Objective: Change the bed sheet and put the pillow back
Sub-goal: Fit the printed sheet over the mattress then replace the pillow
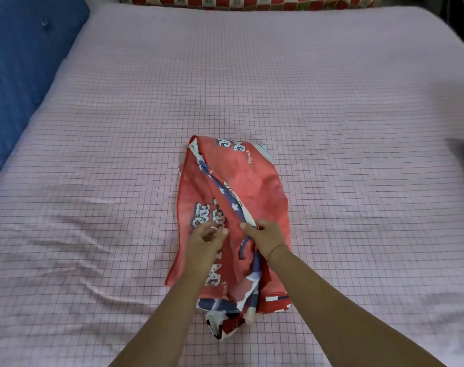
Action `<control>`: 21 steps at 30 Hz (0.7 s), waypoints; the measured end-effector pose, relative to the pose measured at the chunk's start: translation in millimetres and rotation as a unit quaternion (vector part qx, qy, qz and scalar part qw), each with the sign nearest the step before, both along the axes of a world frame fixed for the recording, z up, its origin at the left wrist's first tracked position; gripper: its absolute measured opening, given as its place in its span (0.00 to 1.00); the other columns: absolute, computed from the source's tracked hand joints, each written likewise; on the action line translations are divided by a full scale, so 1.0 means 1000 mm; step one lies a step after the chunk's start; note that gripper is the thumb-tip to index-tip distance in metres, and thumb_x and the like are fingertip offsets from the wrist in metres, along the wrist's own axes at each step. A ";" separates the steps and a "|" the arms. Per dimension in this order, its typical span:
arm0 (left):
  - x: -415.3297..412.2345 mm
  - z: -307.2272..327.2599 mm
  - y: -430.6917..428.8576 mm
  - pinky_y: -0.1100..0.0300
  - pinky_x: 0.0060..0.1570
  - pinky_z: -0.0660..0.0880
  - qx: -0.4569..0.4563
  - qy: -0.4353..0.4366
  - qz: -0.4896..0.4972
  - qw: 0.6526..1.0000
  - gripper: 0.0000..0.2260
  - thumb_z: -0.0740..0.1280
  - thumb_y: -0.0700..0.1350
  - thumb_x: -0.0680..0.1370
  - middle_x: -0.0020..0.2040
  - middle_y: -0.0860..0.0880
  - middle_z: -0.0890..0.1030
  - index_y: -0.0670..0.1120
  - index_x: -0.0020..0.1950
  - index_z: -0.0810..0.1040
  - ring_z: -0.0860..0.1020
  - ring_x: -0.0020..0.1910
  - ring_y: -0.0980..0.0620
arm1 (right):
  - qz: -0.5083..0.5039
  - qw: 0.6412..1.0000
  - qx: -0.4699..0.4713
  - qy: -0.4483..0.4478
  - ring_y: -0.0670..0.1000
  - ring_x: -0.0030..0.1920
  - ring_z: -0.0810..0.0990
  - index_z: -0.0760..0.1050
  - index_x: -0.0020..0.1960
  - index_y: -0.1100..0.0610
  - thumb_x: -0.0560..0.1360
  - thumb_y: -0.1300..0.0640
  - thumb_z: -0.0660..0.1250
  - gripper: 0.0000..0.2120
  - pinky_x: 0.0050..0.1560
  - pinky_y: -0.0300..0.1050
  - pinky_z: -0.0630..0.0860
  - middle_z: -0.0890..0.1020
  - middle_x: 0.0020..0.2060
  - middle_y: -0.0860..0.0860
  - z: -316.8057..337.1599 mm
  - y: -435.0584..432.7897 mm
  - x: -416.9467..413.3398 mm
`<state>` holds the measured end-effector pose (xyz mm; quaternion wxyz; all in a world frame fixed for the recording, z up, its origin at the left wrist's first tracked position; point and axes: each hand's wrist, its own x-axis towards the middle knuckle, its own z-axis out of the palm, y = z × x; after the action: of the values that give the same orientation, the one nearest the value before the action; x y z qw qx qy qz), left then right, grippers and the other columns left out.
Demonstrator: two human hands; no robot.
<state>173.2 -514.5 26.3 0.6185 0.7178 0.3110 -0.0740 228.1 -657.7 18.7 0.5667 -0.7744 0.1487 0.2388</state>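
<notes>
Red folded bed sheet with blue-and-white lettering (236, 207) lies mid-bed towards the near edge, on the pink grid-checked cover (331, 102), probably set there for unfolding; right hand (265, 238) curls round a limp, soft blue-striped fold; left hand (208, 235) is blurred, fingers bent on the cloth, grip unclear; red chequered pillow (246, 1) waits at the far end.

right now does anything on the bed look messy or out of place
The red printed sheet lies loosely bundled, its folds uneven, mid-bed where the right hand grips it. The pink checked sheet under it is creased on the left side.
</notes>
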 end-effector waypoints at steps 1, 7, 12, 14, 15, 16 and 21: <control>-0.003 -0.007 0.010 0.65 0.47 0.73 0.025 0.009 0.019 0.999 0.14 0.72 0.48 0.75 0.53 0.53 0.78 0.50 0.60 0.77 0.78 0.50 0.56 | -0.002 1.000 0.007 -0.002 0.47 0.28 0.65 0.72 0.32 0.56 0.74 0.57 0.72 0.15 0.27 0.36 0.64 0.69 0.26 0.50 -0.001 -0.001 -0.001; -0.026 -0.052 0.054 0.47 0.61 0.74 0.040 0.125 0.046 0.990 0.38 0.75 0.59 0.68 0.65 0.45 0.76 0.44 0.72 0.66 0.77 0.60 0.45 | -0.016 1.000 0.000 -0.022 0.47 0.28 0.66 0.74 0.35 0.59 0.74 0.58 0.71 0.12 0.29 0.38 0.66 0.70 0.27 0.52 -0.008 -0.004 -0.006; -0.036 -0.081 0.059 0.43 0.58 0.76 0.073 0.190 0.028 0.979 0.54 0.75 0.71 0.56 0.65 0.42 0.75 0.42 0.71 0.62 0.76 0.62 0.40 | -0.043 0.998 -0.022 -0.042 0.46 0.27 0.65 0.75 0.34 0.55 0.75 0.57 0.70 0.12 0.25 0.35 0.65 0.70 0.24 0.48 -0.014 -0.014 -0.009; -0.034 -0.080 0.056 0.46 0.57 0.77 0.072 0.182 0.028 0.980 0.40 0.76 0.61 0.65 0.63 0.44 0.78 0.40 0.68 0.69 0.78 0.58 0.41 | -0.054 0.997 -0.026 -0.047 0.47 0.27 0.65 0.75 0.34 0.57 0.75 0.56 0.70 0.12 0.28 0.39 0.66 0.70 0.24 0.48 -0.016 -0.020 -0.013; -0.033 -0.074 0.053 0.48 0.55 0.78 0.076 0.160 0.036 0.984 0.30 0.76 0.56 0.70 0.59 0.43 0.81 0.40 0.64 0.74 0.81 0.54 0.43 | -0.061 0.997 -0.022 -0.048 0.48 0.27 0.66 0.75 0.35 0.58 0.75 0.56 0.70 0.12 0.30 0.41 0.67 0.70 0.25 0.49 -0.016 -0.022 -0.015; -0.031 -0.066 0.049 0.49 0.52 0.79 0.081 0.128 0.043 0.987 0.20 0.74 0.52 0.72 0.55 0.43 0.83 0.41 0.58 0.78 0.82 0.49 0.45 | -0.069 0.996 -0.014 -0.050 0.48 0.28 0.66 0.75 0.35 0.58 0.75 0.56 0.70 0.12 0.31 0.42 0.67 0.70 0.25 0.50 -0.015 -0.024 -0.016; -0.028 -0.018 0.011 0.52 0.46 0.81 -0.022 0.013 0.047 0.999 0.02 0.72 0.45 0.76 0.42 0.50 0.86 0.52 0.44 0.83 0.85 0.41 0.50 | -0.045 0.997 0.029 -0.047 0.49 0.32 0.70 0.77 0.40 0.61 0.76 0.57 0.69 0.09 0.32 0.37 0.69 0.74 0.30 0.53 -0.008 -0.012 -0.021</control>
<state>144.9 -503.9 7.9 0.6326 0.6878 0.3508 -0.0610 207.5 -669.9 10.3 0.6050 -0.7608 0.1499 0.1809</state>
